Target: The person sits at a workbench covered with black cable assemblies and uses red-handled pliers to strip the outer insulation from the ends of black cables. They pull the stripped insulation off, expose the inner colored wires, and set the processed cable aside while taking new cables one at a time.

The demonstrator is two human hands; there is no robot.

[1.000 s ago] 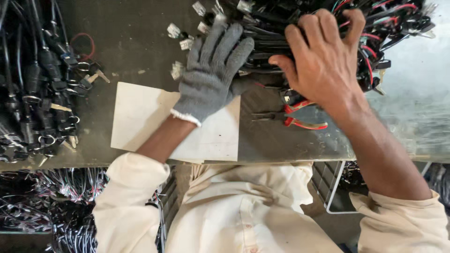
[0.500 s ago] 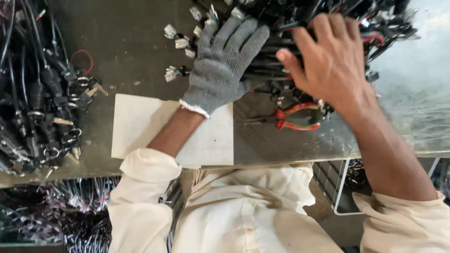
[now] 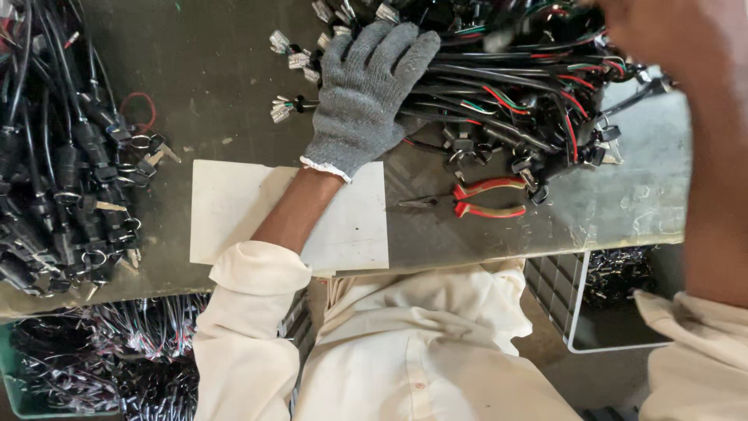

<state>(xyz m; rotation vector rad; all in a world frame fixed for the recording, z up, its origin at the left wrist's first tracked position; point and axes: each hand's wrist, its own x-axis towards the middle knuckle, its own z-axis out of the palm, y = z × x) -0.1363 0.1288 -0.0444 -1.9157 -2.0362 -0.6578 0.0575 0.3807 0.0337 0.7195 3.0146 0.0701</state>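
The gloved left hand (image 3: 366,93) lies flat and unclenched on the wire bundle (image 3: 506,86), pinning it to the surface (image 3: 210,70). The bare right hand (image 3: 662,31) is blurred; I cannot tell its grip.

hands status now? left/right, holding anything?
Left hand: gloved, open, flat on the wire harness bundle, gripping nothing.
Right hand: bare, blurred at frame top over the bundle; grip cannot be told.

Gloved left hand (image 3: 368,93) flat, spread; right hand (image 3: 670,31) raised, blurred.
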